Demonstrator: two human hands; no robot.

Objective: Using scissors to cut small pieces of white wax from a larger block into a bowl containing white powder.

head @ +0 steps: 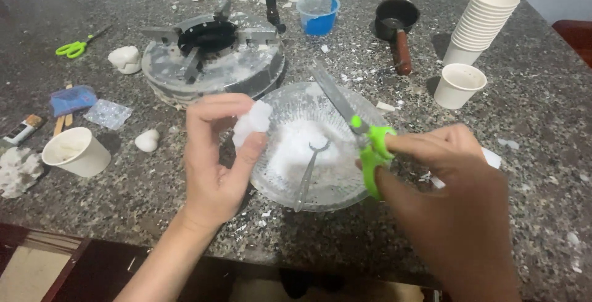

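Speckled stone worktop point(542, 111) carrying a clear glass bowl point(280, 185) of white flakes. Right hand point(456, 197), fingers clenched through the green scissors point(364, 141), blades over the bowl. Left hand point(216, 154), fingers pinching a white waxy lump point(251, 123) above the bowl's rim; seemingly light, brittle, best gripped by its sides.

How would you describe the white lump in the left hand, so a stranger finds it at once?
Start at the clear glass bowl in the middle of the stone table. At its left rim, the left hand pinches a white waxy lump. Unlike the loose white lumps farther left, it is held above the table.
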